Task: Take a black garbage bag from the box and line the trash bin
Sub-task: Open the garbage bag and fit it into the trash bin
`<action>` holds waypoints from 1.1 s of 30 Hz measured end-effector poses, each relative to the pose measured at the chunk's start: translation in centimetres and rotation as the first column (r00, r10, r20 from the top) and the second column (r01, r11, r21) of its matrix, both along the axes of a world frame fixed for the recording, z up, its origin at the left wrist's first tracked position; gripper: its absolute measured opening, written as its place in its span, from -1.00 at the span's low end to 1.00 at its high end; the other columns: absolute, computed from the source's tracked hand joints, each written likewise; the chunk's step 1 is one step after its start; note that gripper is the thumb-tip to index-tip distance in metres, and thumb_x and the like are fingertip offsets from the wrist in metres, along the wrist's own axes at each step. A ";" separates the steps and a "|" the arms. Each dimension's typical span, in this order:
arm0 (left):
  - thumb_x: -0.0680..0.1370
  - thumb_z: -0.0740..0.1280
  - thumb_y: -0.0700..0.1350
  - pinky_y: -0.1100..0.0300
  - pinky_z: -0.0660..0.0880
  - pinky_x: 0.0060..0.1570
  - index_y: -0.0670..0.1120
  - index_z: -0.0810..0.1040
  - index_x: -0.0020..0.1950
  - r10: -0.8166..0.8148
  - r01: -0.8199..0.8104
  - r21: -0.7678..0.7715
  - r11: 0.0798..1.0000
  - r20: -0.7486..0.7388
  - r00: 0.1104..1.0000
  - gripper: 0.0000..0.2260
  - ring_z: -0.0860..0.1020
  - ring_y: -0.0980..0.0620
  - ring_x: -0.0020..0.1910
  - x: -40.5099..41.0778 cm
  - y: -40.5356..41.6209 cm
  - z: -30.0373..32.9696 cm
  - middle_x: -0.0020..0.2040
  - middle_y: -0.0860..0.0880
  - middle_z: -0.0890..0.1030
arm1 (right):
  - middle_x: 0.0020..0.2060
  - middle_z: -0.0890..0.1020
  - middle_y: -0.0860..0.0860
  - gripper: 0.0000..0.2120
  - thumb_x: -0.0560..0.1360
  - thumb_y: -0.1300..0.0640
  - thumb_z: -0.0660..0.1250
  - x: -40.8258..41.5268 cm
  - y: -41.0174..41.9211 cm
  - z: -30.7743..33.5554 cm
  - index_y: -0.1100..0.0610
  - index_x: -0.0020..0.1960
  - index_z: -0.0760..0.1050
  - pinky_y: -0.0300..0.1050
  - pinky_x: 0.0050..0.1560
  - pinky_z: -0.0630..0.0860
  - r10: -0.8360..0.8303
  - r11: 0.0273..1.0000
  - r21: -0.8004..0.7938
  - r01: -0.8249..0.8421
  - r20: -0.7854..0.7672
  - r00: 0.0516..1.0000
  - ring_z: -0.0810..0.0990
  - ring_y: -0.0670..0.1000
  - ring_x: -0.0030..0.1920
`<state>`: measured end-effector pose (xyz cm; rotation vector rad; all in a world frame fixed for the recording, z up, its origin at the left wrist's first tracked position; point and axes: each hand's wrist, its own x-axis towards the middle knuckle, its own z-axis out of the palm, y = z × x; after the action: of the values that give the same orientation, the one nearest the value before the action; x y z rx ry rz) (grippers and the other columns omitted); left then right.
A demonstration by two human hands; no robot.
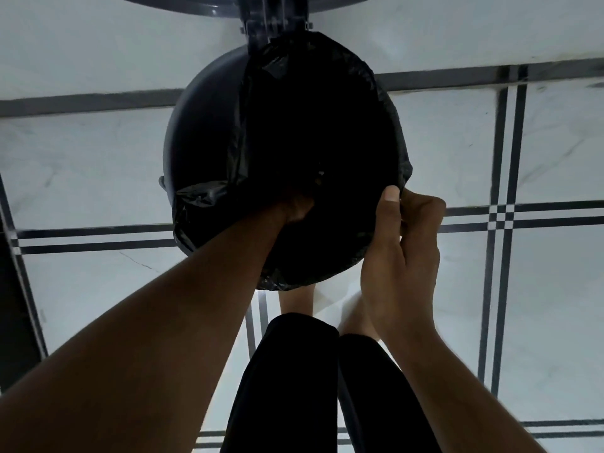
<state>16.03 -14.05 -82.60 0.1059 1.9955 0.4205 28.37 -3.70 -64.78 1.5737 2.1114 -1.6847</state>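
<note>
A round dark trash bin [192, 135] stands on the floor right below me, its lid [228, 4] swung up at the top edge. A black garbage bag [313, 125] sits in the bin's mouth, folded over the rim on the right and near sides; the left rim is bare. My left hand [297, 209] reaches down inside the bag, its fingers hidden in the dark plastic. My right hand [402, 237] pinches the bag's edge at the bin's right rim, thumb on top. The box is not in view.
White marble-look floor tiles [98, 158] with dark double border lines surround the bin. My own legs in black trousers [310, 387] and bare feet stand just behind the bin. A dark object [13, 305] borders the left edge.
</note>
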 end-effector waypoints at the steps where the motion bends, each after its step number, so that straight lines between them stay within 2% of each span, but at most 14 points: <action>1: 0.76 0.26 0.08 -0.07 0.16 0.66 -0.05 0.21 0.76 -0.079 0.079 -0.039 0.996 0.003 0.997 -0.41 0.23 -0.24 0.70 0.0 0.3 0.6 0.73 -0.17 0.23 | 0.02 0.69 -0.30 -0.79 0.78 -0.22 0.16 0.0 0.0 0.2 -0.10 0.23 0.41 -0.20 0.02 0.55 0.002 1.000 -0.003 -0.002 0.007 1.000 0.70 -0.25 0.08; 6: 0.70 0.37 -0.07 -0.12 -0.04 0.70 -0.19 -0.06 0.77 -0.094 0.062 -0.127 0.990 -0.259 0.961 -0.20 -0.08 -0.31 0.75 0.5 0.1 3.0 0.77 -0.27 -0.10 | 0.03 0.69 -0.31 -0.83 0.78 -0.23 0.19 0.0 -0.3 0.6 -0.16 0.22 0.40 -0.11 0.07 0.60 0.001 1.000 -0.016 -0.001 0.029 1.000 0.70 -0.23 0.07; 12: 0.80 0.19 -0.02 -0.01 0.03 0.69 -0.15 -0.07 0.78 0.257 -0.258 0.005 0.966 -0.094 0.962 -0.35 0.06 -0.20 0.75 -0.9 0.5 -2.3 0.78 -0.19 0.02 | -0.02 0.71 -0.25 -0.86 0.77 -0.21 0.19 0.0 -0.3 -0.1 -0.17 0.16 0.41 -0.19 -0.03 0.58 -0.034 0.999 -0.008 0.034 -0.012 0.999 0.72 -0.20 0.02; 14: 0.71 0.33 0.20 -0.10 0.16 0.68 0.05 -0.03 0.79 0.429 -0.425 0.096 0.900 -0.021 0.903 -0.22 0.18 -0.18 0.71 -0.9 -1.2 -9.5 0.78 -0.09 0.11 | -0.01 0.71 -0.29 -0.89 0.77 -0.21 0.19 0.1 -0.3 -0.5 -0.21 0.13 0.39 -0.31 -0.07 0.55 -0.035 0.999 -0.004 0.035 -0.012 0.999 0.72 -0.24 0.04; 16: 0.35 0.41 0.61 -0.21 0.30 0.62 0.28 0.07 0.75 0.506 -0.505 0.136 0.852 0.035 0.862 0.08 0.31 -0.13 0.65 0.1 -4.0 -22.9 0.74 0.01 0.25 | -0.02 0.69 -0.32 -0.88 0.78 -0.19 0.19 0.0 -0.3 -0.8 -0.19 0.11 0.38 -0.39 -0.13 0.54 -0.044 0.999 0.001 0.044 -0.015 0.999 0.71 -0.26 0.02; 17: 0.21 0.39 0.70 -0.22 0.34 0.59 0.31 0.16 0.73 0.544 -0.550 0.131 0.825 0.082 0.835 0.16 0.35 -0.14 0.63 0.4 -3.9 -24.3 0.71 0.01 0.32 | -0.03 0.69 -0.33 -0.87 0.78 -0.18 0.19 -0.2 -0.2 -0.7 -0.17 0.11 0.38 -0.41 -0.14 0.54 -0.046 0.999 0.003 0.046 -0.016 0.999 0.70 -0.27 0.00; 19: 0.33 0.33 0.59 -0.21 0.37 0.57 0.16 0.23 0.74 0.474 -0.477 0.016 0.879 0.089 0.876 0.05 0.38 -0.24 0.62 -0.4 -2.4 -16.6 0.67 -0.09 0.38 | -0.05 0.69 -0.31 -0.83 0.78 -0.20 0.18 -0.5 0.1 -0.3 -0.15 0.08 0.38 -0.42 -0.15 0.52 -0.049 0.999 0.011 0.049 -0.001 0.999 0.69 -0.28 -0.03; 21: 0.66 0.26 0.26 -0.05 0.37 0.54 -0.11 0.31 0.71 0.224 -0.224 -0.021 0.974 0.002 0.975 -0.29 0.39 -0.29 0.60 -0.9 1.0 0.5 0.65 -0.20 0.40 | -0.06 0.69 -0.22 -0.78 0.77 -0.25 0.16 -0.9 0.7 0.3 -0.16 0.05 0.40 -0.41 -0.11 0.48 -0.059 0.998 0.038 0.057 0.032 0.998 0.67 -0.27 0.00; 23: 0.73 0.28 0.06 0.07 0.49 0.19 -0.14 0.59 0.45 0.085 -0.089 -0.017 0.996 -0.145 0.986 -0.62 0.59 -0.28 0.39 -0.3 2.0 9.7 0.38 -0.22 0.64 | 0.04 0.66 -0.19 -0.76 0.77 -0.26 0.16 -1.3 1.4 0.6 -0.16 0.04 0.42 -0.34 -0.03 0.47 -0.063 0.996 0.066 0.059 0.056 0.996 0.64 -0.25 0.05; 25: 0.71 0.29 0.04 0.10 0.50 -0.07 -0.07 0.66 0.15 0.012 0.018 0.084 0.996 -0.341 0.940 -0.77 0.71 -0.19 0.07 1.0 0.9 14.0 0.01 -0.11 0.71 | 0.09 0.65 -0.15 -0.76 0.76 -0.26 0.18 -1.7 2.1 0.8 -0.14 0.06 0.44 -0.30 -0.01 0.48 -0.060 0.994 0.097 0.053 0.068 0.996 0.63 -0.26 0.04; 27: 0.68 0.33 0.02 0.08 0.51 -0.17 -0.10 0.60 0.08 0.032 0.099 0.178 0.979 -0.618 0.786 -0.81 0.66 -0.11 -0.10 1.9 -0.7 16.8 -0.09 -0.06 0.65 | 0.11 0.64 -0.13 -0.73 0.75 -0.23 0.20 -2.1 2.6 0.7 -0.05 0.13 0.47 -0.25 0.02 0.52 -0.043 0.992 0.125 0.032 0.087 0.995 0.63 -0.22 0.06; 30: 0.62 0.44 0.07 -0.09 0.51 -0.06 -0.22 0.52 0.18 0.051 0.076 0.104 0.992 -0.857 0.512 -0.63 0.59 -0.23 0.02 1.2 -2.7 20.3 0.07 -0.22 0.57 | 0.18 0.63 -0.07 -0.63 0.75 -0.21 0.20 -3.3 3.4 0.8 0.09 0.27 0.50 -0.10 0.19 0.60 -0.027 0.987 0.157 0.010 0.104 0.994 0.63 -0.10 0.17; 31: 0.60 0.45 0.14 -0.15 0.48 0.00 -0.25 0.50 0.24 0.000 0.003 0.001 1.000 -0.870 0.493 -0.52 0.56 -0.29 0.08 0.5 -3.4 20.9 0.13 -0.26 0.55 | 0.22 0.62 -0.06 -0.58 0.74 -0.23 0.19 -3.9 3.6 0.9 0.11 0.33 0.50 -0.04 0.24 0.61 -0.011 0.987 0.158 -0.006 0.104 0.995 0.64 -0.05 0.21; 33: 0.56 0.45 0.19 -0.20 0.43 0.05 -0.26 0.51 0.29 -0.147 -0.068 -0.235 0.970 -0.780 0.608 -0.43 0.52 -0.34 0.15 -1.4 -4.8 21.5 0.18 -0.29 0.53 | 0.31 0.62 -0.06 -0.47 0.72 -0.28 0.17 -5.5 4.1 1.2 0.11 0.44 0.47 0.07 0.32 0.62 0.027 0.988 0.151 -0.043 0.109 0.994 0.65 -0.01 0.28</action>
<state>14.65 -18.83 -61.13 0.2119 2.9229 0.0701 22.88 0.37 -63.61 1.6144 2.2474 -1.4247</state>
